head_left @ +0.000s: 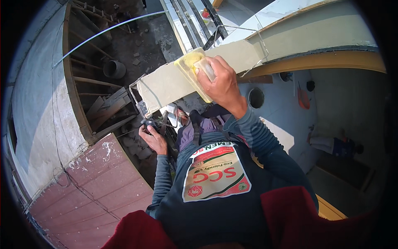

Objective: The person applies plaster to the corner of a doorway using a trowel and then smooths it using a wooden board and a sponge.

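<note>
My right hand (219, 83) grips the pale handle of a yellow sponge float (188, 72), which lies against the cream plastered face of a narrow beam (157, 93). A bent metal rod clamp (261, 39) straddles the beam to the right of the float. Below the beam's left end, my left hand (153, 139) has curled fingers at a small dark object (149, 123) among metal bars; I cannot make out what it is or exactly how it is held. My legs, in purple trousers, show beneath the beam.
A red sheet panel (89, 178) and grey wall (52, 108) stand at left. Below are rubble, planks (108, 106) and a grey bucket (114, 69). Black metal bars (195, 27) run at the top. Another person (338, 145) is far below at right, near an orange tub (302, 97).
</note>
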A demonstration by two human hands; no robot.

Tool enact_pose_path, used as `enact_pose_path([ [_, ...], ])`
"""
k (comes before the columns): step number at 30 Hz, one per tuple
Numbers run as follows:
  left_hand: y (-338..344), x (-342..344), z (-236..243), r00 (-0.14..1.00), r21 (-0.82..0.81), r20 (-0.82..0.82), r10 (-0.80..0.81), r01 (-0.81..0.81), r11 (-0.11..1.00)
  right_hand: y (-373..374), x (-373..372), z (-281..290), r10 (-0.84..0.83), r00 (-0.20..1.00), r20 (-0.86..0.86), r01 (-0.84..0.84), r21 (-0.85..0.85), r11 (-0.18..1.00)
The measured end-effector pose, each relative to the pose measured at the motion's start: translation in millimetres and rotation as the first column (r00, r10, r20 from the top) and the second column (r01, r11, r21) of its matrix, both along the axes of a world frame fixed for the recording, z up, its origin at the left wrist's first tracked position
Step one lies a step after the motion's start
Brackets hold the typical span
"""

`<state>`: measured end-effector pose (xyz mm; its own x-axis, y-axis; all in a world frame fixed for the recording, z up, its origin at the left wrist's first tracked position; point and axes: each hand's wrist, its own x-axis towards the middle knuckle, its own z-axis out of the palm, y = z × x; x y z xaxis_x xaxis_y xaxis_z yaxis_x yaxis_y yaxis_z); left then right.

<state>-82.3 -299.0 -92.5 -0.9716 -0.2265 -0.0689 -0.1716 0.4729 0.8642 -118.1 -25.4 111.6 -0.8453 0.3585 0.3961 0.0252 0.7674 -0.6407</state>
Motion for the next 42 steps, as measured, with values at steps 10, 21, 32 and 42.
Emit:
enact_pose_path([
  [10, 2, 7, 0, 1.0, -0.038, 0.019, 0.009, -0.008, 0.999, -41, -19, -37, 0.15, 0.985, 0.089, -0.165, 0.191, 0.968],
  [21, 6, 4, 7, 1.0, -0.022, 0.018, 0.006, -0.006, 1.0, -23, -52, -38, 0.075, 0.995, 0.058, -0.088, 0.27, 0.959],
  [32, 12, 5, 6, 1.0, -0.032, 0.01, 0.01, -0.01, 0.999, 53, -25, -41, -0.184, 0.982, 0.044, 0.159, 0.332, 0.93],
  [42, 4, 5, -14, 0.999, -0.034, 0.025, 0.043, -0.042, 0.999, 58, 56, 95, 0.0, 0.992, -0.124, 0.041, 0.334, 0.942],
])
